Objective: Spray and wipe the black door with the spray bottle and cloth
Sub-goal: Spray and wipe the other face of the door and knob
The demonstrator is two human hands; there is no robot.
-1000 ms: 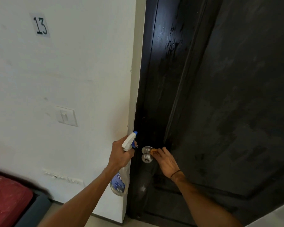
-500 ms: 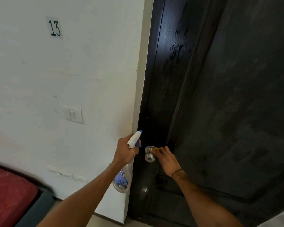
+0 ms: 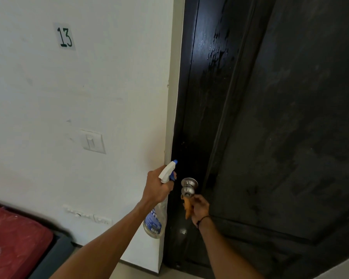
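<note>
The black door (image 3: 280, 127) fills the right half of the view, with wet streaks on its upper left stile. A silver round door knob (image 3: 188, 187) sticks out near its left edge. My left hand (image 3: 156, 187) grips the neck of a clear spray bottle (image 3: 155, 218) with a white and blue trigger head, held just left of the knob. My right hand (image 3: 199, 208) holds an orange cloth (image 3: 187, 207) right under the knob, the cloth hanging down from my fingers.
A white wall (image 3: 79, 97) stands left of the door, bearing a "13" label (image 3: 65, 37), a light switch (image 3: 93, 140) and a low socket strip (image 3: 87, 216). A red cushioned seat (image 3: 14, 238) sits at the bottom left.
My right hand with the cloth has dropped from the side of the knob to just below it. The left hand and bottle have stayed beside the knob.
</note>
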